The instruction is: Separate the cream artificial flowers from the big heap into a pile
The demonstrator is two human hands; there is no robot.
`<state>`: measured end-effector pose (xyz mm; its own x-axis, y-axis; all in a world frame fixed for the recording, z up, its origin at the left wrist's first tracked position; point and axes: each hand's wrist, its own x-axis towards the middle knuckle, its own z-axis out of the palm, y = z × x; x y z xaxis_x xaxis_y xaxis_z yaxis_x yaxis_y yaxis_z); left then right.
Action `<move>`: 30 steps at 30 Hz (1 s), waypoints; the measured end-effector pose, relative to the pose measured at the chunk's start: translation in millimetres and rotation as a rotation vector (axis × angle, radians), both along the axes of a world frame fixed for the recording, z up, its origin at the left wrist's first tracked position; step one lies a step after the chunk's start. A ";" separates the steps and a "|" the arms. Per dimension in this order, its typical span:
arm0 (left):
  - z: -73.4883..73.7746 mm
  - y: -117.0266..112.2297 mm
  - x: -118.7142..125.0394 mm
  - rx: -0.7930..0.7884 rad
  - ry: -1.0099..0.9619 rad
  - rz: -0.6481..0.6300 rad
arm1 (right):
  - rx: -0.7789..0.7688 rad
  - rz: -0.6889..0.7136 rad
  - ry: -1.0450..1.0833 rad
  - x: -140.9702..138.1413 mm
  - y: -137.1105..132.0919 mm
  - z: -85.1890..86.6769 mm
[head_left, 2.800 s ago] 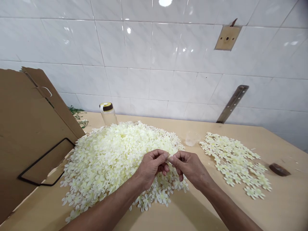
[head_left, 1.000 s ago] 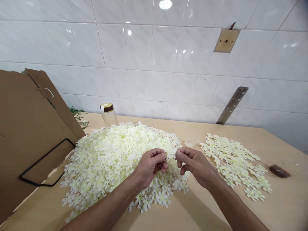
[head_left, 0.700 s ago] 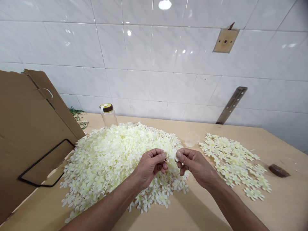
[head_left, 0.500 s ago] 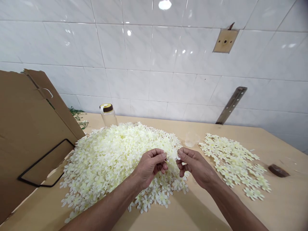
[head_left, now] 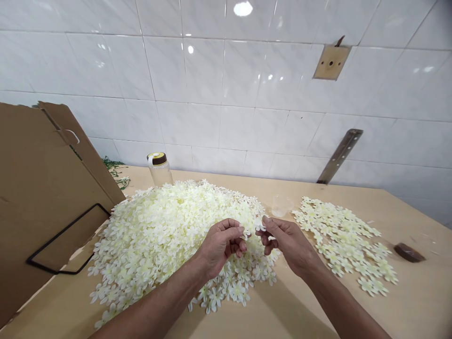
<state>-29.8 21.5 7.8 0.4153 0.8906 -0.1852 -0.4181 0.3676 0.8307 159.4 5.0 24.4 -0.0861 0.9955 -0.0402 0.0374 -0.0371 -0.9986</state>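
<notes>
A large heap of cream-white artificial flowers (head_left: 176, 221) covers the middle of the table. Over its right side, my left hand (head_left: 223, 246) is closed in a pinch, with pale petals showing at the thumb and fingertip. Facing it, my right hand (head_left: 284, 240) pinches a small white artificial flower (head_left: 260, 225) between thumb and forefinger. The two sets of fingertips are a short gap apart. Which petals at the left fingertips are held and which lie in the heap behind is hard to separate.
To the right lies a flat spread of flowers (head_left: 344, 235), with a brown lump (head_left: 408, 252) beyond it. A clear bottle (head_left: 159, 170) stands behind the heap. Cardboard (head_left: 45, 188) with a black wire frame (head_left: 65, 231) rises at left. A metal bracket (head_left: 339, 156) leans on the tiled wall.
My right fingers have shifted slightly, and the white flower in them shows more fully now. My left hand stays almost in place.
</notes>
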 end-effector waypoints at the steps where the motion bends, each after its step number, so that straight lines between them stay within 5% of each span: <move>1: 0.3 -0.5 0.3 0.001 0.015 0.006 | 0.017 0.000 -0.024 -0.1 0.0 -0.4; 11: -2.2 -4.1 3.7 0.076 0.144 -0.044 | 0.147 -0.005 -0.350 -5.0 -3.0 -7.3; 22: -5.7 -4.9 5.8 0.237 0.365 0.104 | 0.164 -0.023 -0.484 -13.2 -6.5 -2.0; 30: -3.3 -7.3 6.7 0.219 0.381 0.060 | 0.187 -0.056 -0.452 -10.3 -6.0 -4.3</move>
